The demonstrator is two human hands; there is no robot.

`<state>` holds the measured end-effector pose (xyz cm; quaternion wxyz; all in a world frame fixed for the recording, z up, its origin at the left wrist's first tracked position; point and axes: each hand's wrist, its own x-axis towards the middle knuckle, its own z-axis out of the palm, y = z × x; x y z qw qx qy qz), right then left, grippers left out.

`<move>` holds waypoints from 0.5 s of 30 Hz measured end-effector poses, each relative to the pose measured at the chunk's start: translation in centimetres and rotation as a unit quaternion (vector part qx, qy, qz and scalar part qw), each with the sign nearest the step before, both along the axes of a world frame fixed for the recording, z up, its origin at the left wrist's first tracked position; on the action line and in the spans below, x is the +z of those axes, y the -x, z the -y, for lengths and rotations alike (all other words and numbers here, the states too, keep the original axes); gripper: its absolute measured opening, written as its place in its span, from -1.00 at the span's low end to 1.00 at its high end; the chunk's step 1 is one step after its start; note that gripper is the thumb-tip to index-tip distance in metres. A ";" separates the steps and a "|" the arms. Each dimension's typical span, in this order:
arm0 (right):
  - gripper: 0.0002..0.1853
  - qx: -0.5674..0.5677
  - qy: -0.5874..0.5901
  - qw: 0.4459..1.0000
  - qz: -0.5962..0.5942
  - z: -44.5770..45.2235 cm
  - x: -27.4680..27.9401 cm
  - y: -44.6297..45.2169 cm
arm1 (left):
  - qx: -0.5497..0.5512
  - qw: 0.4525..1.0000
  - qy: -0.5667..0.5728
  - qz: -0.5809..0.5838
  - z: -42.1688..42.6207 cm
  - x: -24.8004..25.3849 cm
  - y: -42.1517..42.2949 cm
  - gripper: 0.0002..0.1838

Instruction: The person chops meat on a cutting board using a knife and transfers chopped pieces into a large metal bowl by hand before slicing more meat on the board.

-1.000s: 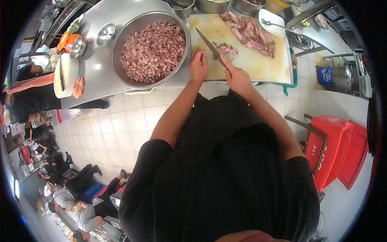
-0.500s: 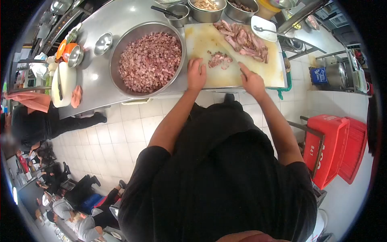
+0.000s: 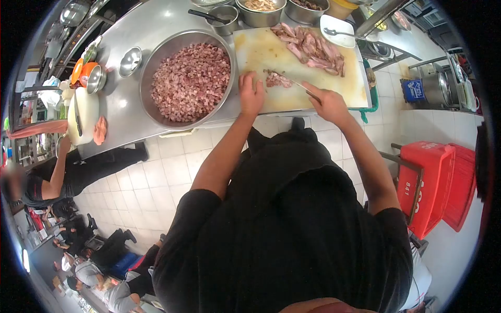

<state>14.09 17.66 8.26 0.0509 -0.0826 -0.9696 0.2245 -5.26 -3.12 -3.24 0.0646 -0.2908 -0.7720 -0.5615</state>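
My right hand (image 3: 331, 105) is closed round the handle of a knife (image 3: 302, 87), whose thin blade reaches left to a small pile of chopped meat (image 3: 278, 80) on the cutting board (image 3: 255, 47). My left hand (image 3: 251, 94) lies on the left edge of the board, fingers stretched out, holding nothing. Just left of it stands a large steel bowl (image 3: 234, 73) full of diced meat (image 3: 190, 83). Long strips of meat (image 3: 313, 48) are heaped at the back of the board, apart from both hands.
Behind the board are a small pot (image 3: 223, 27), steel pans (image 3: 261, 20) and a white dish (image 3: 334, 23) with a spoon. A small bowl (image 3: 130, 61) and a second board (image 3: 86, 107) with a knife lie left. Red bins (image 3: 425, 182) stand right; a co-worker (image 3: 52, 177) is at left.
The knife blade has tilted and now shows at the chopped pile, which is more compact. My left hand's fingers have spread slightly. The co-worker at left has reached an arm toward the table.
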 end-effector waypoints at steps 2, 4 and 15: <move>-0.35 -0.016 0.079 0.991 -0.103 -0.5 -2.1 -2.6 | -0.006 0.999 0.031 -0.025 -0.4 0.7 0.1 -0.60; -0.37 -0.154 0.329 0.932 0.012 0.1 -0.4 -5.4 | -0.019 0.998 0.052 -0.025 -0.8 1.4 -0.1 -0.59; -0.34 -0.294 0.599 0.742 0.065 5.0 -3.1 -7.7 | -0.103 0.993 0.063 0.011 -6.3 -0.1 0.3 -0.61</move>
